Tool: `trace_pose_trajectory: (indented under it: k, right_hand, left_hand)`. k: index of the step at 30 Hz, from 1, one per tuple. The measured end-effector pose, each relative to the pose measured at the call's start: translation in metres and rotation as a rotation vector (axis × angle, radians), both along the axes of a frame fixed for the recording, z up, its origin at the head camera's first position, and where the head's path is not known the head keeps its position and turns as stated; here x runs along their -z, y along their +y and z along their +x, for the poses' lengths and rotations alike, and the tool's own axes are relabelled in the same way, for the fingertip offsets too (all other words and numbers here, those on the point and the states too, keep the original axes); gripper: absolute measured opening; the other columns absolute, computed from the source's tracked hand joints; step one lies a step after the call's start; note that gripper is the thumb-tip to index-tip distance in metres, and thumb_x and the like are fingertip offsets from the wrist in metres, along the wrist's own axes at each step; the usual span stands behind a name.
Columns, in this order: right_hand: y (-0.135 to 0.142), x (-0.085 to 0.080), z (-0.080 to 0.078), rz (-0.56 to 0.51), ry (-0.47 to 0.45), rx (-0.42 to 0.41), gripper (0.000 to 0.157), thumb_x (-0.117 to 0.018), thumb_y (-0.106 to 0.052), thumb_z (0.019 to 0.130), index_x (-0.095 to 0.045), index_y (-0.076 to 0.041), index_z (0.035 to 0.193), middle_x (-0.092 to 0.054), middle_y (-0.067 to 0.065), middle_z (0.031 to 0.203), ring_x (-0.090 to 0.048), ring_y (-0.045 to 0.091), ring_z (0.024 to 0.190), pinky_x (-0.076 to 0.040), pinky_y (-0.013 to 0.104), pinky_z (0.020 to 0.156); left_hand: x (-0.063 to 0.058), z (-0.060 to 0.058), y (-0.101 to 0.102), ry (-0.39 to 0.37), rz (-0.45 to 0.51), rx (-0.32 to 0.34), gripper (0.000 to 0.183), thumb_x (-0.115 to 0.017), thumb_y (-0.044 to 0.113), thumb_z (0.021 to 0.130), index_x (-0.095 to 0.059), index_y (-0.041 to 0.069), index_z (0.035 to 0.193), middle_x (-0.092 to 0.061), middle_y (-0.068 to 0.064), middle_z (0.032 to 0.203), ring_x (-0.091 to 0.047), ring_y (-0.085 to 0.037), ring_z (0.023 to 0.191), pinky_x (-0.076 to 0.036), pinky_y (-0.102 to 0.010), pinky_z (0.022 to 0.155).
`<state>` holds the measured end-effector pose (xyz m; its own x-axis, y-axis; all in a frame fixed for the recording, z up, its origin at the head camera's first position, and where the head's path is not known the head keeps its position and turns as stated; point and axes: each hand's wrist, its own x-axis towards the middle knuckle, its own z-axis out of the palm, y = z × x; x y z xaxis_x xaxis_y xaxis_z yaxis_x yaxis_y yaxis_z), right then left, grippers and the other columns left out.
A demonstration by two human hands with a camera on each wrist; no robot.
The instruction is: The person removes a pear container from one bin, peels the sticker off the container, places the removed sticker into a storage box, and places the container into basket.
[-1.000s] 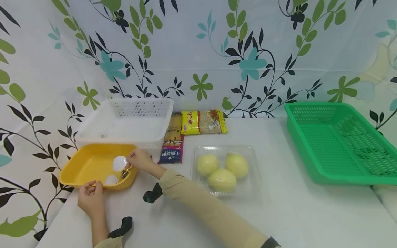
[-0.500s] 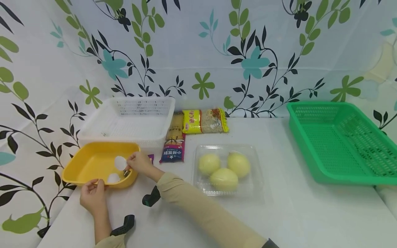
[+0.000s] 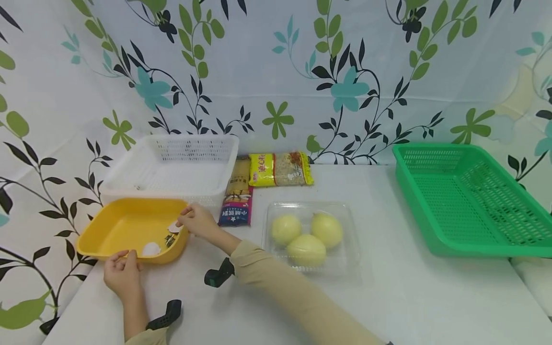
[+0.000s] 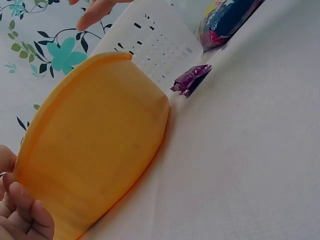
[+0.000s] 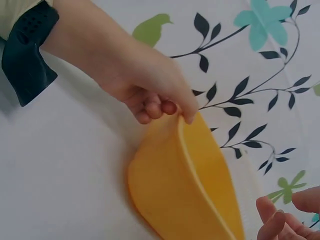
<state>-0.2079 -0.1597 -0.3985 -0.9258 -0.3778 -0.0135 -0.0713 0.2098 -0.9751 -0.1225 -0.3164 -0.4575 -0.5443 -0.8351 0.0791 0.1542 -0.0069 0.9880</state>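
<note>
In the head view a yellow plastic basin (image 3: 129,225) sits at the left of the table. My left hand (image 3: 123,277) holds its near rim, the thumb over the edge and the other fingers bent against the outer wall, as the right wrist view shows. Over the basin's right end is my right hand (image 3: 197,223). Its fingers (image 5: 270,227) are loosely bent, with a gap to the thumb and nothing visible between them. Right below those fingertips lies a white disc (image 3: 174,228). Beside it are small metallic pieces (image 3: 169,239) and another white piece (image 3: 151,249).
Behind the basin stands a white perforated basket (image 3: 185,177). Two food packets, one purple and tan (image 3: 236,201) and one yellow (image 3: 282,168), lie beside it. A clear plastic box (image 3: 351,239) with three pale yellow round fruits is mid-table. A green basket (image 3: 435,230) is at right.
The white disc, earlier upright beside my right fingertips, now lies lower and flatter near the basin's right end. My left hand keeps its hold on the rim. The head view has shifted slightly.
</note>
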Motion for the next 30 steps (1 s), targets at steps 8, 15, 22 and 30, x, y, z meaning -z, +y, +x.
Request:
trace_pose_trajectory:
  k: [8,15,22,30]
  right_hand:
    - [0.036,-0.028,0.004,-0.118,0.021,-0.016,0.012,-0.053,-0.017,0.090,-0.053,-0.006,0.096,-0.063,-0.003,0.076,-0.052,0.010,0.065,-0.043,0.019,0.057]
    - [0.102,-0.034,0.016,-0.233,0.052,-0.003,0.018,-0.048,-0.015,0.093,-0.051,-0.001,0.104,-0.064,0.005,0.080,-0.048,0.021,0.059,-0.044,0.025,0.055]
    - [0.158,-0.047,0.025,-0.242,0.021,0.022,0.026,-0.046,-0.019,0.094,-0.048,0.001,0.112,-0.064,0.010,0.086,-0.046,0.016,0.062,-0.040,0.023,0.058]
    - [0.224,-0.052,0.033,-0.172,0.101,0.087,0.026,-0.046,-0.018,0.094,-0.048,0.000,0.112,-0.063,0.010,0.086,-0.047,0.018,0.064,-0.043,0.026,0.063]
  left_hand:
    - [-0.018,0.002,0.012,0.077,-0.079,-0.014,0.007,-0.060,0.008,0.082,-0.054,0.012,0.083,-0.046,0.005,0.047,-0.039,-0.005,0.032,-0.031,-0.012,0.033]
    - [-0.039,0.002,0.058,0.235,-0.069,0.127,0.006,-0.059,0.002,0.083,-0.056,0.005,0.079,-0.050,0.000,0.050,-0.042,-0.008,0.039,-0.034,-0.013,0.036]
    - [-0.058,-0.001,0.091,0.265,-0.207,0.295,0.002,-0.057,0.001,0.084,-0.056,0.000,0.084,-0.049,-0.003,0.054,-0.041,-0.008,0.041,-0.035,-0.012,0.038]
    - [-0.066,-0.004,0.125,0.191,-0.360,0.522,0.011,-0.056,0.004,0.087,-0.053,-0.006,0.093,-0.053,-0.005,0.058,-0.044,-0.009,0.045,-0.040,-0.015,0.044]
